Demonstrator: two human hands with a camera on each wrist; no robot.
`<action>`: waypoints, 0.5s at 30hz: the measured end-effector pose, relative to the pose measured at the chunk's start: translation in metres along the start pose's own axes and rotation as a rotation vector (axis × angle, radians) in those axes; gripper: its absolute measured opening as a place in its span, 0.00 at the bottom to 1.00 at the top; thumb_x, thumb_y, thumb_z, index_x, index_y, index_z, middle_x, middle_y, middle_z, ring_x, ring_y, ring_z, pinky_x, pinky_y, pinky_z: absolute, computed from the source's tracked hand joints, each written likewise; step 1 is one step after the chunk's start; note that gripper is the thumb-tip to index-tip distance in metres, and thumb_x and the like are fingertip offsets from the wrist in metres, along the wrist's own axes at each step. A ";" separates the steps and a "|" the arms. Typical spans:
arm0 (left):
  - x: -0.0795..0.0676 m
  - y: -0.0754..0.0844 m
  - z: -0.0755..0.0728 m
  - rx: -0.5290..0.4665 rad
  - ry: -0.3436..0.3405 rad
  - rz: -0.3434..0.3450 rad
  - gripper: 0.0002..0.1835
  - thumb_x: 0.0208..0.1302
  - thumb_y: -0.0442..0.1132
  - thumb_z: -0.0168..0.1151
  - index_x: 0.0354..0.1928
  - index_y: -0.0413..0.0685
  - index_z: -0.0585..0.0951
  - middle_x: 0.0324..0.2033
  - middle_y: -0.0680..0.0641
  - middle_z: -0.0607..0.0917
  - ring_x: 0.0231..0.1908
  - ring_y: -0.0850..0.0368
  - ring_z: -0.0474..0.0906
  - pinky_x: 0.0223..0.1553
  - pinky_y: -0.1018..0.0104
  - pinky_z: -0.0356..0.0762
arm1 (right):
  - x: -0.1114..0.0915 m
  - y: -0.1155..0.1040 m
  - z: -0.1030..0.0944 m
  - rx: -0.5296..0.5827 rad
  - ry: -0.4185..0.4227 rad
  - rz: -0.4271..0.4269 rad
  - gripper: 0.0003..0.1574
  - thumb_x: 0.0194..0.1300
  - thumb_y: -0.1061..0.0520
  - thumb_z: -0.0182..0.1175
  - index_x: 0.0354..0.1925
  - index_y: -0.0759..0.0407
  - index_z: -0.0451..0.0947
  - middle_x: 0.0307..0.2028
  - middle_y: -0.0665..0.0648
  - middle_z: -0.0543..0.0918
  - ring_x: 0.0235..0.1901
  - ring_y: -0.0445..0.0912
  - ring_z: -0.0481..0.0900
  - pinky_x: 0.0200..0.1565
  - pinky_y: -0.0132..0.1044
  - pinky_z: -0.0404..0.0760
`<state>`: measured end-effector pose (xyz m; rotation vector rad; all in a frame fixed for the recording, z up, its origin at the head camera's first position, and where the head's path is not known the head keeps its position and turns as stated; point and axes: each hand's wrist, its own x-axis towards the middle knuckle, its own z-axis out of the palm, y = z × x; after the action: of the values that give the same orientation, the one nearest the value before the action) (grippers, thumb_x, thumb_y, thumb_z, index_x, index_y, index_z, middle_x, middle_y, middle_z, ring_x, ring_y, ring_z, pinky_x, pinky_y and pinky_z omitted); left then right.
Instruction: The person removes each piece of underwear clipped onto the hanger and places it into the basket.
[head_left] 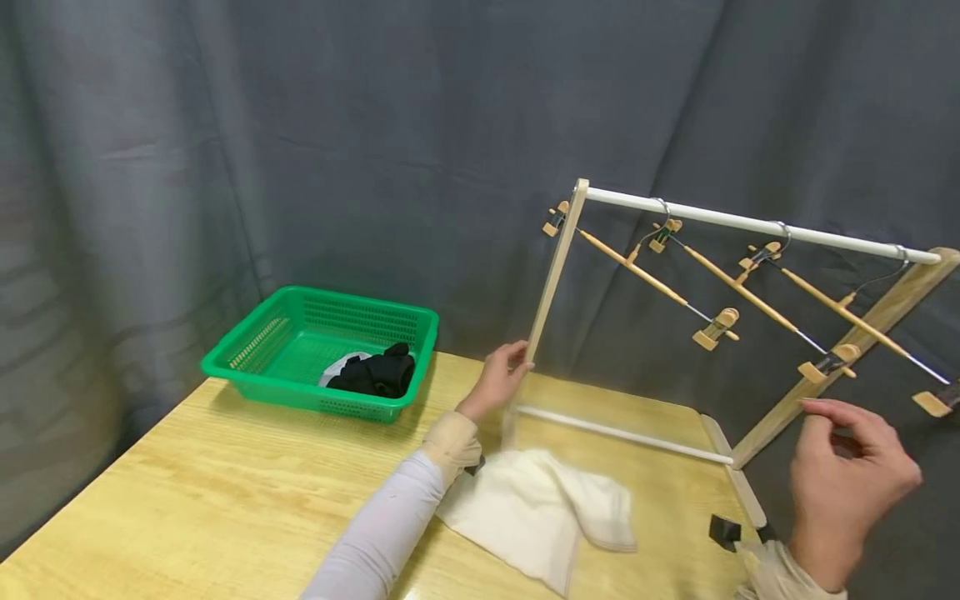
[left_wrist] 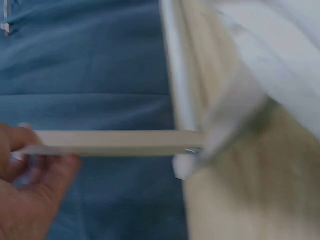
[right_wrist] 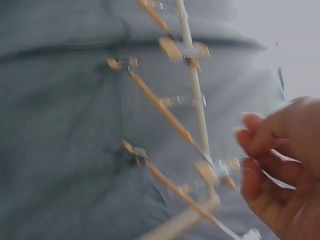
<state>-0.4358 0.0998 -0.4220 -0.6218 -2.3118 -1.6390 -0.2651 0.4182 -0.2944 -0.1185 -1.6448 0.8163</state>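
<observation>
In the head view my left hand grips the left wooden post of a small clothes rack. The left wrist view also shows the fingers bent round this post. My right hand is raised in front of the rack's right side, fingers loosely curled with nothing between them. Close to it hang three wooden clip hangers on the white top rail. The right wrist view has this hand beside the hangers, blurred. A cream cloth lies rumpled on the table, below my left forearm.
A green plastic basket stands at the back left, with a black garment and something white inside. A white lower bar joins the rack's posts near the tabletop. Behind the wooden table hangs a grey curtain.
</observation>
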 end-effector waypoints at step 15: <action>-0.093 0.052 -0.023 0.556 -0.380 -0.336 0.29 0.55 0.40 0.79 0.53 0.37 0.73 0.56 0.34 0.63 0.39 0.46 0.70 0.34 0.59 0.76 | -0.069 -0.028 0.062 -0.019 -1.333 -0.241 0.14 0.71 0.61 0.62 0.52 0.64 0.85 0.52 0.63 0.86 0.56 0.63 0.79 0.57 0.62 0.77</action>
<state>-0.3301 0.0736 -0.4102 -0.4593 -3.1084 -0.9441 -0.2931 0.3351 -0.3369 0.7556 -2.8141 0.6998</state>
